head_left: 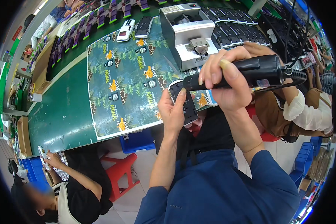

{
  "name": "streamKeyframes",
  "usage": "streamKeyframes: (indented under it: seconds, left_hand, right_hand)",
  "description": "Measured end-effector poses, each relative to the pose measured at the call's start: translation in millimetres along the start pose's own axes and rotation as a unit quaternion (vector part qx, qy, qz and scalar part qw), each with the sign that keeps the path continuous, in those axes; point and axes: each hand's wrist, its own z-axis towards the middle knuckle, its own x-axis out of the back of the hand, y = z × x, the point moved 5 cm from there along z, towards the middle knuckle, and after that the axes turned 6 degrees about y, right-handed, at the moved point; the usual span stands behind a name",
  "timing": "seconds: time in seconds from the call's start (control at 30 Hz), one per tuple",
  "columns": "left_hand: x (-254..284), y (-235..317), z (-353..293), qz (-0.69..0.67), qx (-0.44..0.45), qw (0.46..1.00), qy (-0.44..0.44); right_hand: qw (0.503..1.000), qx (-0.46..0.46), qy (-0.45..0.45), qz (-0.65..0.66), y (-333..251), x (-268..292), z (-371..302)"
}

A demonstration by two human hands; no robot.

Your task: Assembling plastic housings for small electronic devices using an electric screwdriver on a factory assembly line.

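My right hand (231, 76) is wrapped round a black electric screwdriver (255, 71), which lies nearly sideways with its cable leaving the right end. Its tip end points left and meets a toy car (188, 106) with its black underside turned up. The car is gripped by my left hand (173, 108), thumb on the underside near the tip. Whether the bit sits in a screw is hidden. Just beyond stands a metal screw feeder (188, 30). Farther left on the printed mat lie a white toy car (126, 30) and an upturned black one (143, 27).
A patterned mat (130, 82) covers part of the green table (63, 108). Rows of black car undersides (239, 31) fill the back right. Purple-and-green parts (100, 16) line the belt behind. Co-workers sit at left (78, 179) and right (306, 108); a red stool (121, 175) stands below.
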Motion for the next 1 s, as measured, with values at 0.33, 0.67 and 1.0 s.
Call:
streamKeyframes:
  seconds: [0.33, 0.67, 1.0]
  left_hand:
    - [-7.2, 12.8, 0.1, 0.039, -0.045, 0.998, 0.016]
    - [-4.3, 5.2, 1.6, 0.023, -0.016, 0.999, 0.026]
    - [-8.1, 8.3, -0.7, 0.022, -0.014, 0.999, 0.018]
  right_hand:
    - [0.994, -0.045, 0.004, -0.104, 11.1, -8.1, 0.2]
    - [0.996, -0.059, -0.03, -0.067, 17.6, -5.0, 2.6]
    - [0.996, -0.024, -0.051, -0.063, 1.8, -3.6, -3.3]
